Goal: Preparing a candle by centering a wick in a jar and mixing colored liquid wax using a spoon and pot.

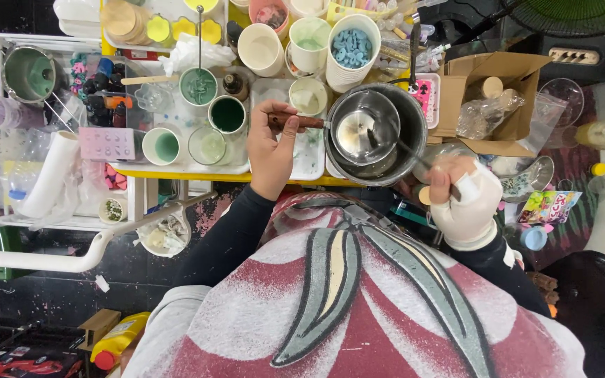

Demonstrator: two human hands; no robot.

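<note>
Hands first: my left hand (269,150) is wrapping its grip around the brown handle (302,120) of a small pan (358,134). It is holding that pan level inside a big metal bowl (407,112) at the near edge of the desk (176,172). My right hand (465,203), wearing a white glove, is clenching the near end of a thin stirring rod (404,147) that is slanting up into the pan. I am judging the step as stirring a pale liquid in the pan, though I cannot tell how thick it is.

Any next move is calling for a steady left wrist, so the pan is not tipping against the bowl's wall, and for small strokes with the rod.

Farther out, green-filled cups (227,114) are crowding a white tray. A tall cup of blue pieces (352,47) is standing beyond the bowl, and an open cardboard box (505,70) is sitting off to the right.
</note>
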